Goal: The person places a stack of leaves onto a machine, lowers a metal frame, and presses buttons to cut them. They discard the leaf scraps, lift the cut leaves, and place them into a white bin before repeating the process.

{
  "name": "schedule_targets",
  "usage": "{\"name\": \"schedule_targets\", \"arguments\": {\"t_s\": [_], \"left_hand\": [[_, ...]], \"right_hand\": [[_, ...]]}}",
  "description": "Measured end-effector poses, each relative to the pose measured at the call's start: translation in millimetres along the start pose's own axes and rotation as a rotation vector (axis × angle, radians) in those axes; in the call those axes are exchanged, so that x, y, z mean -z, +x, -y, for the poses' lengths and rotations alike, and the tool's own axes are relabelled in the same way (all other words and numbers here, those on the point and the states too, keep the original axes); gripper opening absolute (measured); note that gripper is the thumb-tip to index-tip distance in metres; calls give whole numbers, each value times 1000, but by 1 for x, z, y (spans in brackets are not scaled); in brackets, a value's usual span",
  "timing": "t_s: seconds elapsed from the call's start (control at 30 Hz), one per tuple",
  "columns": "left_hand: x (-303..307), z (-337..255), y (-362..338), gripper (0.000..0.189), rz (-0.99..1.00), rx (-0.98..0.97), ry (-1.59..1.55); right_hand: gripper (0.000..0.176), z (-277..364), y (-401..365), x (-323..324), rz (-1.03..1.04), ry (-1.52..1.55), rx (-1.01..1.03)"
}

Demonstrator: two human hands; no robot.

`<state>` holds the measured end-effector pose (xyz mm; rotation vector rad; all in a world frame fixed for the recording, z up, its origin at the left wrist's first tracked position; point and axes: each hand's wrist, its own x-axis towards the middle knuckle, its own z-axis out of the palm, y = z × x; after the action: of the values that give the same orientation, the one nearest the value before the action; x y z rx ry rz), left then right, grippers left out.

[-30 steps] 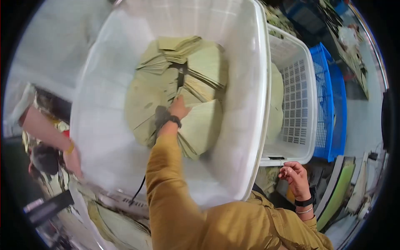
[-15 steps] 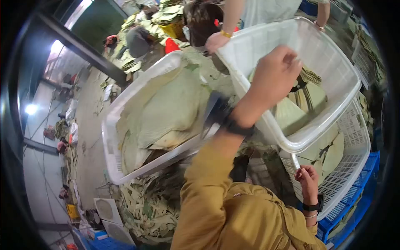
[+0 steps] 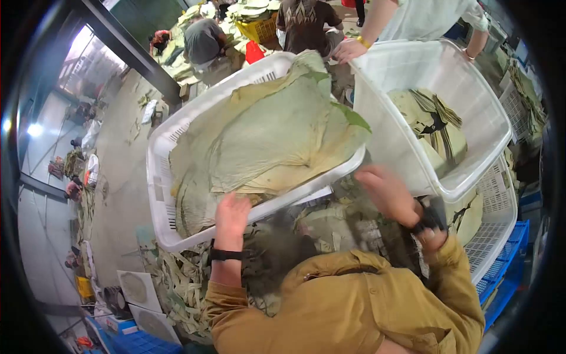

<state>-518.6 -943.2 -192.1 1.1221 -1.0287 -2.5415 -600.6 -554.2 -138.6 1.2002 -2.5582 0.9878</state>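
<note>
Beside the white basket [image 3: 156, 200], the left hand's [image 3: 230, 213] been pulled off the tub [image 3: 386, 135], fingers spread, leaves [image 3: 265, 135] now within reach; the right hand's [image 3: 383, 190] grip can't be told, too blurry.

Looking down, we see our left hand [image 3: 232, 215], palm unfolded, at the near rim of a white basket [image 3: 158, 203] heaped with broad pale green leaves [image 3: 265, 138]; whether it touches them, we cannot tell. Our right hand [image 3: 386, 192] (blurred, fingers loosely extended leftward) is near the basket's right corner. Beyond it, another person's hand [image 3: 352, 50] rests on the rim of a deep white tub [image 3: 383, 144] containing stacked leaves [image 3: 405, 112].
</note>
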Motion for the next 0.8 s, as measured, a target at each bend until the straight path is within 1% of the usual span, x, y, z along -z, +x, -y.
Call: {"name": "schedule_targets", "arguments": {"t_s": [0.03,0.07,0.13,0.17,0.2,0.23,0.27,0.3,0.33,0.37,0.4,0.43,0.47,0.5,0.53,0.57,0.6,0.67,0.7,0.77,0.8], "left_hand": [[0,3,2,66,-67,150,-62],[2,6,7,66,-82,174,-70],[4,9,23,78,-20,247,-145],[7,8,39,65,-57,290,-175],[8,8,49,65,-70,308,-184],[8,9,56,64,9,342,-144],[4,10,61,63,92,371,-104],[-8,5,57,50,28,481,-102],[-9,10,61,50,24,488,-102],[-9,16,67,47,64,497,-114],[-10,22,73,44,106,506,-126],[-13,29,78,42,65,503,-89],[-1,42,92,42,66,513,-87],[20,64,111,41,185,401,69],[25,69,114,40,300,282,220],[31,75,114,38,260,286,169],[17,63,104,38,255,284,172],[-13,43,83,35,-11,435,-77],[-12,44,82,35,-10,439,-76],[-6,43,85,33,155,399,-11],[-9,38,82,33,151,396,-20]], "right_hand": [[33,0,34,-9,108,-102,78],[36,-1,66,-20,222,-198,155],[38,-26,110,-67,183,-334,335],[38,-36,125,-83,206,-329,331],[35,-44,136,-97,286,-392,362],[34,-49,142,-109,367,-455,398],[34,-52,144,-117,386,-452,398],[32,-55,143,-123,436,-424,380],[31,-58,141,-128,480,-396,358],[30,-61,139,-130,428,-383,405],[30,-64,141,-131,431,-385,398],[29,-67,141,-131,440,-370,397],[28,-68,139,-130,450,-353,393],[28,-64,141,-129,453,-355,388],[27,-51,146,-125,498,-166,302],[27,-37,152,-122,538,26,215],[26,-19,158,-115,539,131,234],[26,3,160,-122,564,132,194],[26,4,158,-130,564,131,190],[27,-3,155,-147,710,94,226],[27,-6,157,-147,718,94,233]]}}
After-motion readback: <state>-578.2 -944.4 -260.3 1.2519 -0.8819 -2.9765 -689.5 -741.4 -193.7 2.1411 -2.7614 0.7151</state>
